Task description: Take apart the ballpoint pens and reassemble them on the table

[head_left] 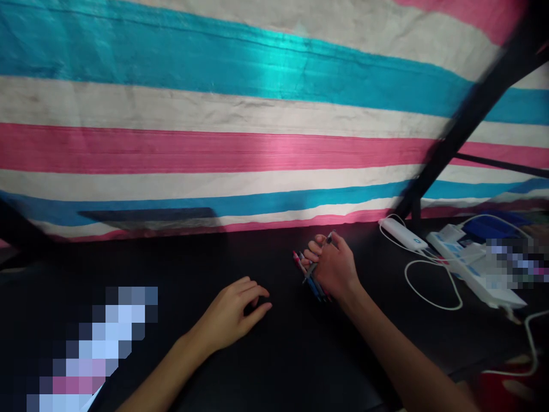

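Several pens with pink, blue and grey parts lie in a small bunch on the black tabletop. Over them is my right hand, its fingers curled closed. A dark pen end shows between its thumb and index finger; the rest of that pen is hidden by the hand. To the left of the bunch, my left hand rests low over the tabletop, fingers loosely bent and thumb apart, with nothing in it.
At right lie a white power strip with plugs, a white device and a looped white cable. A blue object sits behind them. A pixelated bright area fills the lower left. Behind stands a striped sheet with a black slanted bar.
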A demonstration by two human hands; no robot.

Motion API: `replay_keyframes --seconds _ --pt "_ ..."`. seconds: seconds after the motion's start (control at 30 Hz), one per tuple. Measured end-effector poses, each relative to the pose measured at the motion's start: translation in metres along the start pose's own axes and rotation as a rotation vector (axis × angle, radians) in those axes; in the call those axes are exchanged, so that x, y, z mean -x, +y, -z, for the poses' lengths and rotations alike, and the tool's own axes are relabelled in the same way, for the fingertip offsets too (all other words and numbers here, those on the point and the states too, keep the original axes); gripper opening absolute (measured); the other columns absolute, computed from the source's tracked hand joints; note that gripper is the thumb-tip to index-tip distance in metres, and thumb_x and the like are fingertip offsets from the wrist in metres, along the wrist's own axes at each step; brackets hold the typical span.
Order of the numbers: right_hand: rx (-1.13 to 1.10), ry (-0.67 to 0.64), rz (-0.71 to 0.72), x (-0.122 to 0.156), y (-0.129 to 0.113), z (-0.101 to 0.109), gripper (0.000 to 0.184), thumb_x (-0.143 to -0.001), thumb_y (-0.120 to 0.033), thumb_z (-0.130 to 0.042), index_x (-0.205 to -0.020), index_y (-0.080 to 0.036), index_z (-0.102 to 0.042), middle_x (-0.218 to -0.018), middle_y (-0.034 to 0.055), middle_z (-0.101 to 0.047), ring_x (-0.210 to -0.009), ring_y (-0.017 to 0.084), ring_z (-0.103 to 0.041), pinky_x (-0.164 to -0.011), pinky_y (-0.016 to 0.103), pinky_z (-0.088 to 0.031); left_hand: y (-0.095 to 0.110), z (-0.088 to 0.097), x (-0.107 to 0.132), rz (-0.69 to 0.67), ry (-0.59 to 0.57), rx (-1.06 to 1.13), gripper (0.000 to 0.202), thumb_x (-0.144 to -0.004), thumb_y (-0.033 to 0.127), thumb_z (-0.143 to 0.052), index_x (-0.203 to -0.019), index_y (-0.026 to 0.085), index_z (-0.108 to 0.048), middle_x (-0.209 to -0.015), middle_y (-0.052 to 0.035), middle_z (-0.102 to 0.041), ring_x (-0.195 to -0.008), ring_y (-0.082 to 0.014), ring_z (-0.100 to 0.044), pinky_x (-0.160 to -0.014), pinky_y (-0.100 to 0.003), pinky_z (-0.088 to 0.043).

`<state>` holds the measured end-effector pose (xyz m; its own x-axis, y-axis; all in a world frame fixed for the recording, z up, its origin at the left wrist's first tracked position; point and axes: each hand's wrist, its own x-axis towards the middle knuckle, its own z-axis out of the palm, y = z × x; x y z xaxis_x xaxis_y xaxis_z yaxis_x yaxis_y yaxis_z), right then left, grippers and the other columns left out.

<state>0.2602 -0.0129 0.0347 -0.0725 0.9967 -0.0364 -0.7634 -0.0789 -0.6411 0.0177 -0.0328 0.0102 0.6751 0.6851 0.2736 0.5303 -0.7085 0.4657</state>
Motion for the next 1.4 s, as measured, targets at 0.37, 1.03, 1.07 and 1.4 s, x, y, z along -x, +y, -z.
replay_keyframes --seconds 0.37,1.03,1.07,1.4 --pt "-0.065 -0.088 -0.152 0.006 -0.006 0.002 0.052 -0.082 -0.052 -0.038 -0.044 -0.021 -0.022 -0.039 -0.0066 -0.016 -0.036 0.008 -0.011 -0.035 0.023 -0.014 -0.003 -0.002 -0.001 0.019 -0.015 -0.009 0.021 -0.092 0.031 -0.046 -0.089 0.02 -0.064 -0.069 -0.0019 -0.057 -0.07 -0.016 -0.052 -0.067 -0.028 -0.042" --pt "-0.023 -0.101 -0.213 0.005 0.006 0.0 0.052 -0.083 -0.053 -0.036 -0.043 -0.022 -0.023 -0.038 -0.008 -0.014 -0.034 0.007 -0.01 -0.033 0.021 -0.013 -0.005 -0.003 -0.002 0.04 -0.005 -0.015 0.023 -0.091 0.028 -0.045 -0.081 0.02 -0.064 -0.065 -0.0014 -0.057 -0.067 -0.0158 -0.052 -0.062 -0.026 -0.039" --pt "-0.022 -0.096 -0.215 0.005 0.006 0.0 0.051 -0.083 -0.052 -0.036 -0.044 -0.022 -0.023 -0.038 -0.008 -0.014 -0.034 0.007 -0.01 -0.033 0.021 -0.013 -0.005 -0.003 -0.002 0.038 -0.001 -0.01 0.023 -0.091 0.028 -0.045 -0.081 0.02 -0.065 -0.065 -0.0015 -0.057 -0.067 -0.0157 -0.052 -0.062 -0.026 -0.039" --pt "-0.023 -0.051 -0.241 0.006 0.007 -0.002 0.054 -0.084 -0.056 -0.036 -0.044 -0.022 -0.022 -0.038 -0.0085 -0.014 -0.035 0.006 -0.008 -0.033 0.02 -0.011 -0.004 -0.002 -0.003 0.035 0.016 0.0 0.022 -0.09 0.027 -0.046 -0.081 0.02 -0.064 -0.064 -0.0012 -0.058 -0.066 -0.0155 -0.052 -0.062 -0.026 -0.04"
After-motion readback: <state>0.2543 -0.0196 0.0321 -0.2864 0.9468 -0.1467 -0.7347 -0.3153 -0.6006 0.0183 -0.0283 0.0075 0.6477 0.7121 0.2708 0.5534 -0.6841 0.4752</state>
